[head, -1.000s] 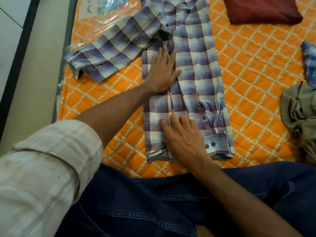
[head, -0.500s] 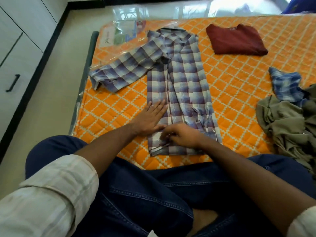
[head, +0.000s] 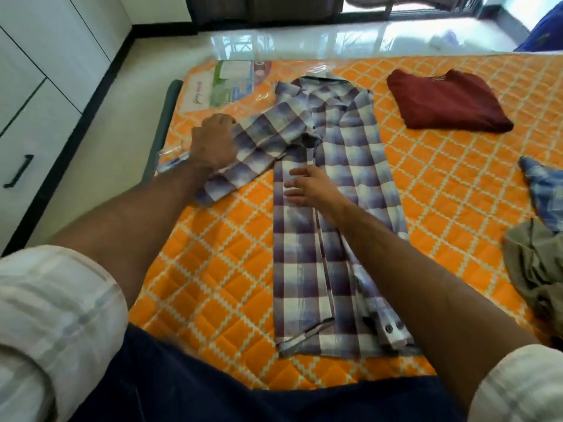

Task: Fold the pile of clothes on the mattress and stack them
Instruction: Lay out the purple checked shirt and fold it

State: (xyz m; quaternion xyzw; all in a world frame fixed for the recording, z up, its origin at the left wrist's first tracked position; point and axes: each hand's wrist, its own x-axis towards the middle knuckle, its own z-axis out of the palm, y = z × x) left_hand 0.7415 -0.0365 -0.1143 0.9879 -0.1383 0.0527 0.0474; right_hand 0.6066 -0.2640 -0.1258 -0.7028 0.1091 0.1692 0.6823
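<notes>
A purple and white checked shirt [head: 359, 184] lies lengthwise on the orange quilted mattress [head: 219, 269], its right side folded in and its left sleeve [head: 259, 147] stretched out to the left. My left hand [head: 213, 141] grips that sleeve near its cuff end. My right hand [head: 310, 187] rests flat with straight fingers on the shirt's middle. A folded maroon garment [head: 444, 102] lies at the far right. Unfolded clothes, a blue checked piece [head: 542, 184] and an olive one [head: 536, 269], are heaped at the right edge.
The mattress's left edge runs beside a pale floor [head: 100, 153], with white cabinets [head: 33, 95] beyond. A plastic-wrapped label [head: 231, 83] sits at the far left corner. My denim-clad legs [head: 213, 391] are at the near edge.
My left hand left the shirt's lower body and went up-left to take the outstretched sleeve. My right hand moved from the hem up to the shirt's middle and flattened.
</notes>
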